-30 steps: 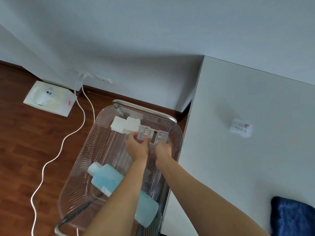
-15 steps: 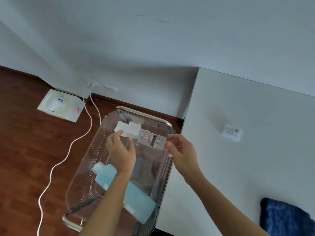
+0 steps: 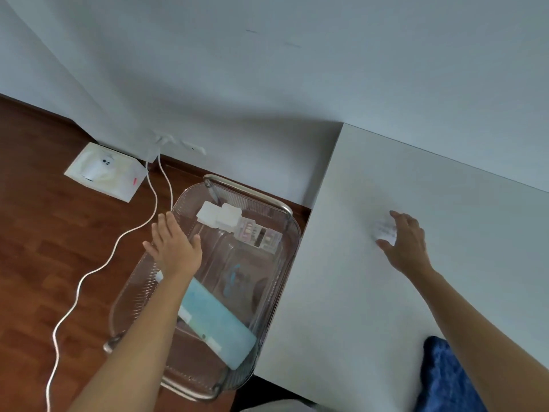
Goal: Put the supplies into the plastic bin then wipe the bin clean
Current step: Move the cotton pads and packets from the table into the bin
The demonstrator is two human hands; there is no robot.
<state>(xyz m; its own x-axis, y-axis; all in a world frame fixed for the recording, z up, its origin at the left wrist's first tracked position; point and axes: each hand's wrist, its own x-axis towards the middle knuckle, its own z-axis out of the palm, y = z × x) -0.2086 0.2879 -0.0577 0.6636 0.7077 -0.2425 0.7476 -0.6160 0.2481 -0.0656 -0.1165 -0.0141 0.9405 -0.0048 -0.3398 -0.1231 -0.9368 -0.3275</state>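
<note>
Most supplies lay in the clear plastic bin (image 3: 289, 233); my right hand (image 3: 405, 243) curled onto the last small case (image 3: 384, 230), left hand (image 3: 173, 248) spread empty; wiping remained.

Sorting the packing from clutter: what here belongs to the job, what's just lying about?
Job: plastic bin, blue bottle, white pads, small case, small packet, blue cloth.
Lying about: white cable, floor box.

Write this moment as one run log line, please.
right hand: closing on small case, table | left hand: open, over bin rim | cloth: unused
</note>
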